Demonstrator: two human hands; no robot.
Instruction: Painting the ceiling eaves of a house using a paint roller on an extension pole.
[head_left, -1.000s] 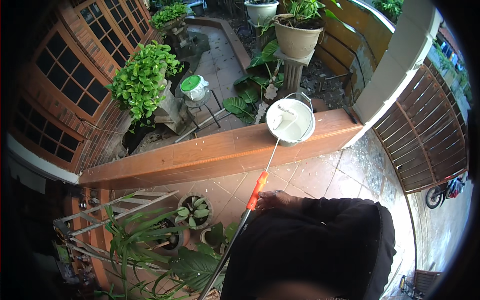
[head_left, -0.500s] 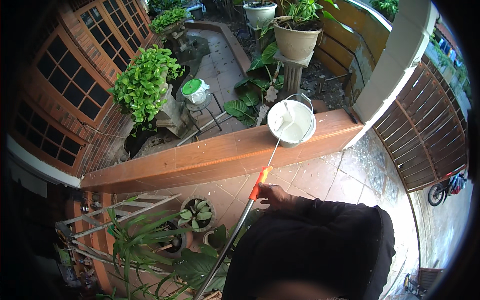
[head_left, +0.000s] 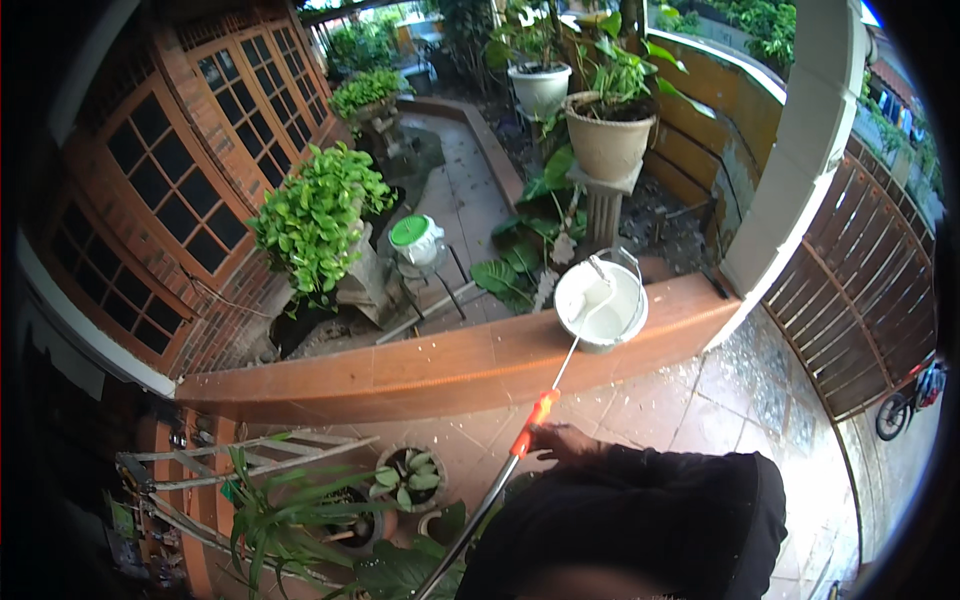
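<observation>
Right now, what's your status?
Right hand gripping orange-handled pole; left hand out of view. Pole's far end inside white bucket on ledge. Potted plant left of pole.

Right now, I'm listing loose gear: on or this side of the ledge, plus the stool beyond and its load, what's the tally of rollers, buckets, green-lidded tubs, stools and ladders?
Roller: 1, in the right hand
Bucket: 1, on the ledge
Green-lidded tub: 1
Stool: 1
Ladder: 1
Total: 5
</observation>
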